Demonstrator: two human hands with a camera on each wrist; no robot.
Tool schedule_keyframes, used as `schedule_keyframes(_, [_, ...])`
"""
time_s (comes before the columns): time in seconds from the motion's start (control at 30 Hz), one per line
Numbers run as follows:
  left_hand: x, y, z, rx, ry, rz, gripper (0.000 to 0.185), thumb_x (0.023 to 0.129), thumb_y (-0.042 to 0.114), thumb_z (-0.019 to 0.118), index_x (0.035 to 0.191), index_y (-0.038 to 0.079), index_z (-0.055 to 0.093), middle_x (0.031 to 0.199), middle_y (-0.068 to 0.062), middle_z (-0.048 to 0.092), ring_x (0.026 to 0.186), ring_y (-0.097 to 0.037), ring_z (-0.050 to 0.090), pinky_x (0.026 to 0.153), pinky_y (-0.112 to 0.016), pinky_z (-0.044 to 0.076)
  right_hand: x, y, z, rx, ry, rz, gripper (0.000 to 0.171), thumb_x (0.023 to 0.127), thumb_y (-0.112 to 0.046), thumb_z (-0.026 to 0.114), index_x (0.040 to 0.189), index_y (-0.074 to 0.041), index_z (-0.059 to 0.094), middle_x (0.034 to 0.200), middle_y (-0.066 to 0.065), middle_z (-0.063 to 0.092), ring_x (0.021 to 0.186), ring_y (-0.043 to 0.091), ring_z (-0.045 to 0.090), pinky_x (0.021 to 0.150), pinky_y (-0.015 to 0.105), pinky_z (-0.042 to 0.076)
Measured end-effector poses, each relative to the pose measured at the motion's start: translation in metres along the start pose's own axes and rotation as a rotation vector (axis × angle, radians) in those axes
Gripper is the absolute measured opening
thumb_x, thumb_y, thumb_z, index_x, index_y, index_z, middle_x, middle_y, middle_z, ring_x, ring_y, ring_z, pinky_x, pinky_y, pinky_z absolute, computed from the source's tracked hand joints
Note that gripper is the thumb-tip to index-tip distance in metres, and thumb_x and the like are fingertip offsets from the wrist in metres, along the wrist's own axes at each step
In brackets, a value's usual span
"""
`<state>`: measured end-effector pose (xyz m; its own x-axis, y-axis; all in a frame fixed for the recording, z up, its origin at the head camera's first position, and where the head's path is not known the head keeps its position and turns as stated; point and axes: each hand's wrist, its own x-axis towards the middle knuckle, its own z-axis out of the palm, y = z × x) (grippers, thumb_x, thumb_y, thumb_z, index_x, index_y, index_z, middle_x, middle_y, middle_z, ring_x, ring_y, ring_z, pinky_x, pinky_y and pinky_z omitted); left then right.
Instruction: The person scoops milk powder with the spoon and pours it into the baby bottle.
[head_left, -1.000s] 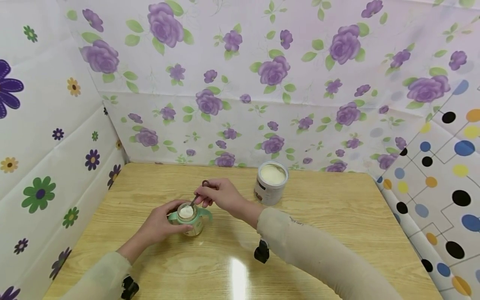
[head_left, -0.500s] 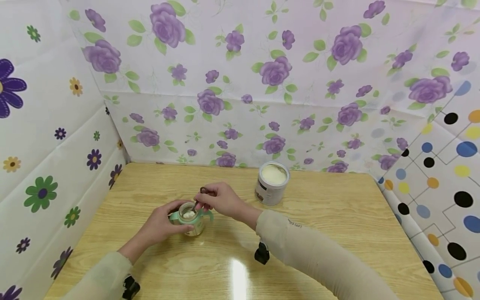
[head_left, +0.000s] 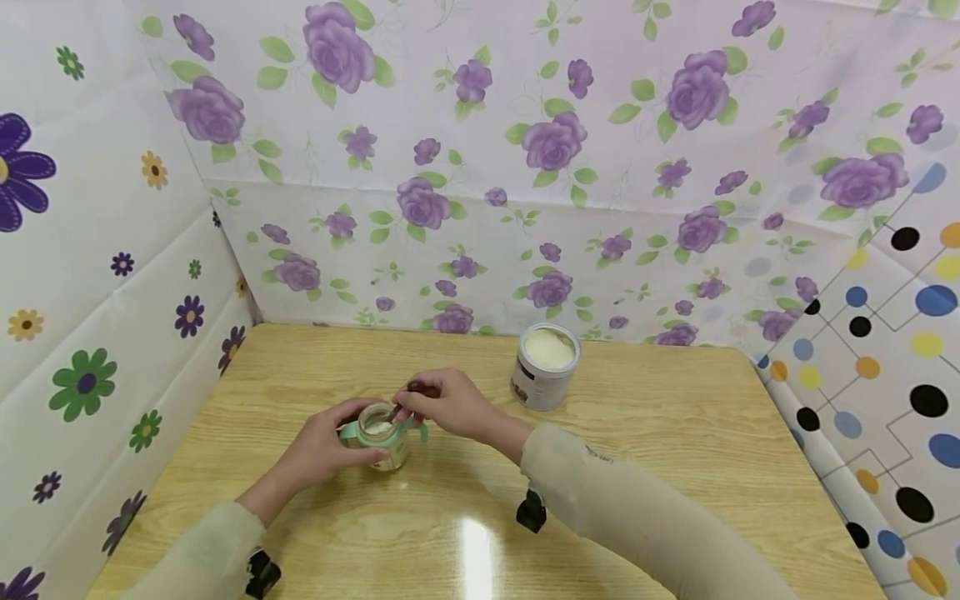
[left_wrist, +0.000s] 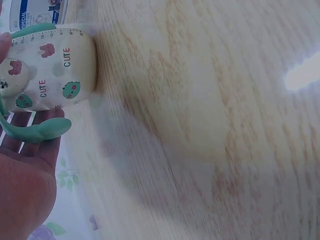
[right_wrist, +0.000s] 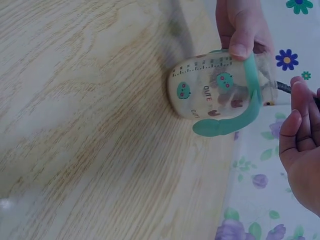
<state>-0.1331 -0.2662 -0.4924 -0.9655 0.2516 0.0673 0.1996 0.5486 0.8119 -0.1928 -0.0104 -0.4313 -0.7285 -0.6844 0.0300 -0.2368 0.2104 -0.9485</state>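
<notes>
My left hand (head_left: 326, 446) grips a clear baby bottle (head_left: 395, 454) with green handles, standing upright on the table. Bear and "CUTE" prints show on the bottle (left_wrist: 50, 70) in the left wrist view. Between its fingers my right hand (head_left: 450, 404) pinches a dark-handled spoon (right_wrist: 283, 87) that slants into the bottle's uncapped mouth. The spoon's bowl is hard to make out inside the neck. White powder (head_left: 378, 427) shows in the mouth. Beyond my right hand stands a lidless can (head_left: 538, 387) of pale powder.
The wooden table (head_left: 637, 450) meets a floral cloth (head_left: 480, 192) at the back, with patterned cloths along both sides. Black wrist cameras (head_left: 532, 510) hang under the sleeves. A light glare lies on the table near the front.
The heap of white powder on the spoon at the bottle's mouth has gone lower into the neck. My right hand has dipped and shifted slightly; my left hand keeps its place.
</notes>
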Motion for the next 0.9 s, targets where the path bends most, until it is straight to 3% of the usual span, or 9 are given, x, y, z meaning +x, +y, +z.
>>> schedule_keyframes(0.13, [0.0, 0.0, 0.0, -0.004, 0.0, 0.009, 0.072, 0.086, 0.035, 0.093, 0.148, 0.014, 0.063, 0.138, -0.009, 0.069, 0.117, -0.028, 0.069, 0.093, -0.04, 0.06, -0.005, -0.003, -0.001, -0.07, -0.022, -0.047, 0.023, 0.111, -0.019, 0.062, 0.116, -0.003, 0.079, 0.096, 0.007, 0.08, 0.082, 0.025, 0.075, 0.071, 0.032, 0.062])
schedule_keyframes(0.3, [0.001, -0.001, 0.001, 0.001, -0.002, 0.009, 0.073, 0.085, 0.036, 0.094, 0.148, 0.015, 0.063, 0.138, -0.008, 0.069, 0.118, -0.028, 0.069, 0.094, -0.041, 0.059, -0.009, -0.005, -0.004, -0.156, -0.037, -0.103, 0.023, 0.111, -0.015, 0.06, 0.118, -0.004, 0.079, 0.097, 0.007, 0.08, 0.076, 0.012, 0.072, 0.068, 0.029, 0.061])
schedule_keyframes(0.47, [0.001, -0.001, 0.002, 0.009, 0.003, 0.021, 0.072, 0.085, 0.037, 0.094, 0.147, 0.017, 0.064, 0.136, -0.007, 0.071, 0.118, -0.027, 0.069, 0.095, -0.045, 0.059, -0.01, -0.005, -0.006, -0.241, -0.053, -0.151, 0.023, 0.109, -0.01, 0.059, 0.117, -0.006, 0.079, 0.096, 0.006, 0.08, 0.072, 0.007, 0.069, 0.063, 0.026, 0.057])
schedule_keyframes(0.77, [0.002, -0.002, 0.002, -0.005, 0.002, 0.012, 0.073, 0.083, 0.037, 0.095, 0.147, 0.018, 0.064, 0.136, -0.004, 0.07, 0.118, -0.026, 0.069, 0.095, -0.041, 0.059, -0.011, -0.008, -0.009, -0.341, -0.079, -0.192, 0.021, 0.107, -0.01, 0.061, 0.117, -0.008, 0.08, 0.098, 0.0, 0.08, 0.078, 0.011, 0.071, 0.07, 0.022, 0.058])
schedule_keyframes(0.9, [0.002, -0.002, 0.001, 0.003, 0.007, 0.011, 0.074, 0.083, 0.037, 0.095, 0.147, 0.018, 0.064, 0.137, -0.005, 0.07, 0.119, -0.027, 0.069, 0.095, -0.042, 0.059, -0.012, -0.01, -0.01, -0.35, -0.076, -0.196, 0.021, 0.106, -0.01, 0.062, 0.116, -0.009, 0.08, 0.098, 0.0, 0.08, 0.077, 0.003, 0.068, 0.07, 0.022, 0.058])
